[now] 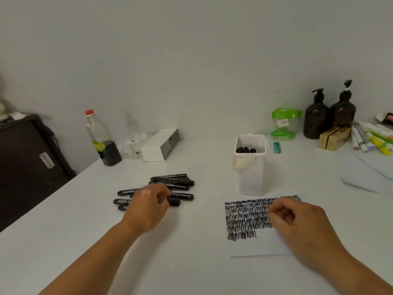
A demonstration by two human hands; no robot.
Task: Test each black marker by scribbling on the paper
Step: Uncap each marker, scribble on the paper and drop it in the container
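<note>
Several capped black markers [172,181] lie in a loose pile on the white table, left of centre. My left hand [146,209] is on the near side of the pile, its fingers curled round one black marker [174,202] whose end sticks out to the right. A white sheet of paper [255,248] lies at the right, its upper part covered with rows of black scribble [244,218]. My right hand [302,226] rests on the paper's right side with loosely curled fingers and holds nothing.
A tall white container [252,175] behind the paper holds a few black markers [245,150]. Along the back stand a water bottle [100,137], a white box [158,145], a green holder [284,122] and two brown pump bottles [327,118]. Coloured pens [374,139] lie far right.
</note>
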